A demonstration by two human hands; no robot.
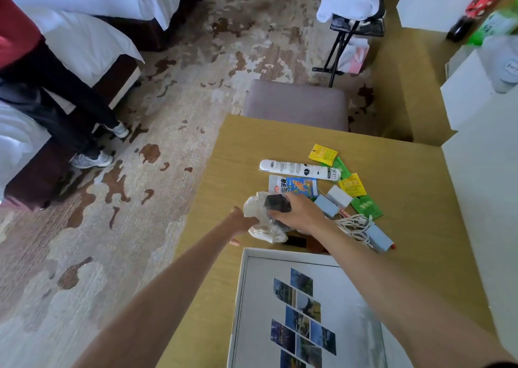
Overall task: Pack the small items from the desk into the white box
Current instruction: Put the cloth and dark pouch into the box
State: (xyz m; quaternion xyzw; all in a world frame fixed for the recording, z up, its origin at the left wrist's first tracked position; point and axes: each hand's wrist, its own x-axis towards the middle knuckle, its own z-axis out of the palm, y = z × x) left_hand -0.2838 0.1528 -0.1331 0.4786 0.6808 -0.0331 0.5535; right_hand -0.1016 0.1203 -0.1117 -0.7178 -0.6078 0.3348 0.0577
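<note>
A white box (pixel 280 254) with photo tiles printed inside lies open at the desk's near edge. Just beyond it my left hand (pixel 240 223) grips a crumpled white plastic bag (pixel 259 219). My right hand (pixel 298 213) holds a small black block (pixel 277 203) at the bag's mouth. Behind lie a white tube (pixel 297 169), a blue-and-orange packet (pixel 297 186), yellow sachets (pixel 323 154), green sachets (pixel 365 206), small white and grey boxes (pixel 338 196) and a coiled white cable (pixel 354 224).
The wooden desk (pixel 238 154) has a grey stool (pixel 297 104) at its far edge. White boxes (pixel 471 93) and bottles stand to the right. Beds and a person's legs (pixel 84 121) are at the left across patterned carpet.
</note>
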